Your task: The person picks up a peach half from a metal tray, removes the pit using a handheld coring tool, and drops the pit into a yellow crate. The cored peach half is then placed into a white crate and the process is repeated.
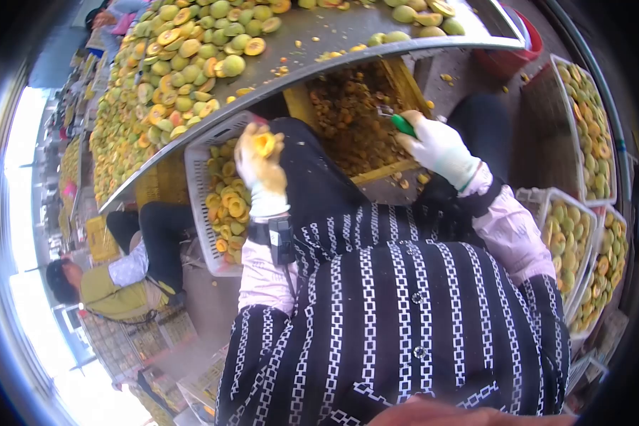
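Note:
My left hand (262, 170), in a stained white glove, is closed around a cut yellow peach half (265, 145) with its orange inside facing up. It is above the inner edge of a white basket (195, 192) of peach halves. My right hand (440, 148), also gloved, grips the green handle of a pitting tool (403, 126); a small metal end sticks out to the left of it. Below and between my hands sits a yellow crate (376, 172) with brown pits and scraps in it. The two hands are well apart.
A metal table (291, 60) heaped with peaches and halves spans the front. White crates (539, 206) of peaches are stacked at right, near a red bucket (504, 62). Another person (120, 280) sits at left. Scraps dot the floor.

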`<act>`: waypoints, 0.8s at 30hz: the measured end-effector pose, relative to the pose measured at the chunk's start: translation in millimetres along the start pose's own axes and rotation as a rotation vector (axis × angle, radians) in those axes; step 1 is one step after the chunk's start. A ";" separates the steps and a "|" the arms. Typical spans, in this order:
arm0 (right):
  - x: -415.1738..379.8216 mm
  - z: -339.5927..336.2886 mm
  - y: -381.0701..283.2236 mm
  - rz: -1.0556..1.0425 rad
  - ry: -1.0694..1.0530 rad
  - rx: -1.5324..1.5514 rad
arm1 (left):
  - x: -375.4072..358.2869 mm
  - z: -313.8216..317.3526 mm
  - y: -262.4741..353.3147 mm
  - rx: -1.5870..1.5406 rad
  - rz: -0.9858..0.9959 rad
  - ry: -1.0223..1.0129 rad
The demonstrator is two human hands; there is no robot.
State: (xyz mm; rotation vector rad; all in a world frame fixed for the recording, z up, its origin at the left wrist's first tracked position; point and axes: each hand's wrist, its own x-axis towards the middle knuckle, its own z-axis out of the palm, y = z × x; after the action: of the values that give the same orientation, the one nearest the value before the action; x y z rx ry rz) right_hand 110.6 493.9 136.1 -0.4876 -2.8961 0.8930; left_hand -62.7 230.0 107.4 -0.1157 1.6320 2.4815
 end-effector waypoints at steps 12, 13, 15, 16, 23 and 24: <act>46.8 21.6 27.6 -0.057 -0.257 0.120 | 105.6 -28.2 67.3 1.017 0.420 0.109; 49.9 26.3 29.9 -0.097 -0.250 0.111 | 130.2 -14.0 59.3 1.006 0.407 0.070; 57.6 25.2 22.5 -0.088 -0.286 0.100 | 185.7 3.0 39.7 1.144 0.459 -0.058; 61.4 27.0 20.3 -0.105 -0.300 0.109 | 216.6 6.4 24.9 1.339 0.619 -0.029; 89.0 28.9 10.9 -0.083 -0.457 0.166 | 266.2 67.9 3.4 1.995 0.251 0.030; 92.1 30.0 10.6 -0.094 -0.466 0.167 | 262.9 69.2 0.6 2.003 0.262 0.033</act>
State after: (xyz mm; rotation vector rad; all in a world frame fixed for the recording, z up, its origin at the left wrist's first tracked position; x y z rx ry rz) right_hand 21.6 515.5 103.2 -0.1399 -3.1644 1.3801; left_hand -319.2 319.0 94.2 0.3152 3.1686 -0.0268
